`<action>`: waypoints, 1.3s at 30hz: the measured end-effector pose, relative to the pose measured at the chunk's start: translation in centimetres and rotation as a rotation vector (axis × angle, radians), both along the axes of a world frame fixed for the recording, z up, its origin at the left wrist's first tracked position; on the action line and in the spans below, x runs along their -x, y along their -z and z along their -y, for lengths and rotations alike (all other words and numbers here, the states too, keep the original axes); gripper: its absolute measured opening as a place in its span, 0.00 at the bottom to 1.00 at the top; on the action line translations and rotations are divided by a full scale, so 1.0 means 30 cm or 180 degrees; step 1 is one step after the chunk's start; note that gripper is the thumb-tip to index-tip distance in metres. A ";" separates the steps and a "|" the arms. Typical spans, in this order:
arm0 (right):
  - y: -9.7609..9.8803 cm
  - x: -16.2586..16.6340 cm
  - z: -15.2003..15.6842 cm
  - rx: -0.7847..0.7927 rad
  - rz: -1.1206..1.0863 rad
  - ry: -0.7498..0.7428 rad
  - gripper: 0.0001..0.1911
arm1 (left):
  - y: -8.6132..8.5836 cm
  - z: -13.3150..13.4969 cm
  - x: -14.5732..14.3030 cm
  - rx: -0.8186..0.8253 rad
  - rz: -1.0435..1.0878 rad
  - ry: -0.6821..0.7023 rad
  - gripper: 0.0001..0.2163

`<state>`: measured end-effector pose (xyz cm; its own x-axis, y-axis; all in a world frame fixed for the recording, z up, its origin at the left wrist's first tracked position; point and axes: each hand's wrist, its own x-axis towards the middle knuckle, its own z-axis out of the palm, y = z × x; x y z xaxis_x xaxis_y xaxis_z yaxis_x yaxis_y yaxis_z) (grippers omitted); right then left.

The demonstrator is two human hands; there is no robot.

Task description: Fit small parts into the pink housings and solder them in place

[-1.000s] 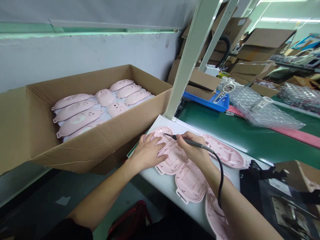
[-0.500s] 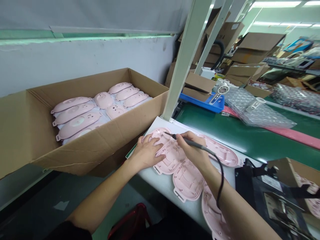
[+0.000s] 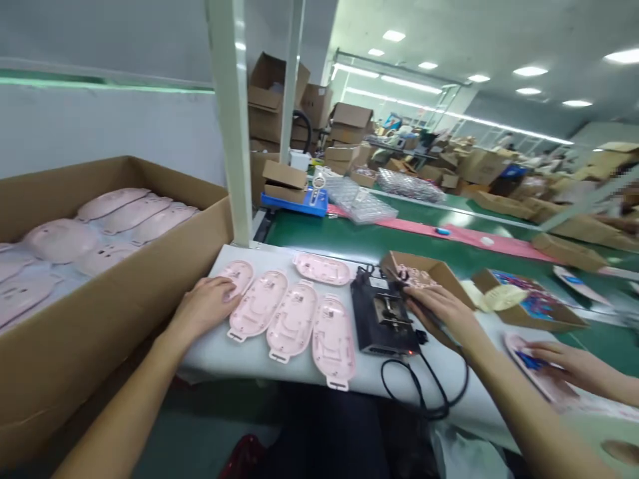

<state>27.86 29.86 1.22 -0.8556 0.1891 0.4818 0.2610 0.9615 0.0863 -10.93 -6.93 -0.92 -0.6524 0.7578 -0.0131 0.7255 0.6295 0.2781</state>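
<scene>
A white-topped workbench (image 3: 210,352) is running beside an open cardboard carton (image 3: 100,346) holding rows of pink plastic housings (image 3: 60,241). Five loose pink housings (image 3: 292,322) are lying on the bench, just left of a black soldering station (image 3: 379,319). The left hand (image 3: 204,309) is resting open, unclenched, against the nearest housing, while the right hand (image 3: 442,313) is grasping a dark soldering pen (image 3: 417,299) beside the station.

And there they are: bare forearms (image 3: 124,406), left grip (image 3: 204,309) and right grip (image 3: 439,313) both ungloved, with dark clothing (image 3: 319,432) showing down between the two grips!
</scene>
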 end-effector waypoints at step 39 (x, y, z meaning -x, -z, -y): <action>0.226 0.401 0.755 0.1145 -0.0267 -0.0762 0.29 | -0.016 -0.008 -0.200 -0.1310 0.0776 0.0598 0.12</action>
